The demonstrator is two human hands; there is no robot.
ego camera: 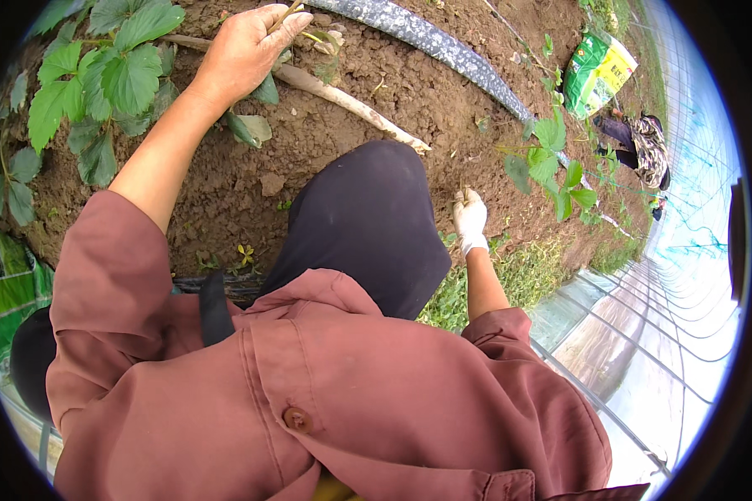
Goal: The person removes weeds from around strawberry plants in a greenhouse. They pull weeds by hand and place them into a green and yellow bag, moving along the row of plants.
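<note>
My bare left hand (244, 53) is at the top left, a thin brown stem (286, 15) pinched between its thumb and fingers. Under that hand, a pale, dirty wooden stick (351, 106) lies slantwise on the brown soil (225, 181). Leafy strawberry plants (131, 75) grow to its left. My right hand (470, 216), in a white glove, is low over the soil to the right of my knee, its fingers curled. Whether they hold anything cannot be told. Another strawberry plant (548, 160) stands up and right of the glove.
A mottled dark hose or plastic strip (432, 47) curves across the bed. A green and yellow bag (598, 75) stands at upper right, near another person (645, 147) bending down. Weeds (526, 269) edge the bed by the greenhouse's film wall (626, 338). Green bags (12, 294) lie at left.
</note>
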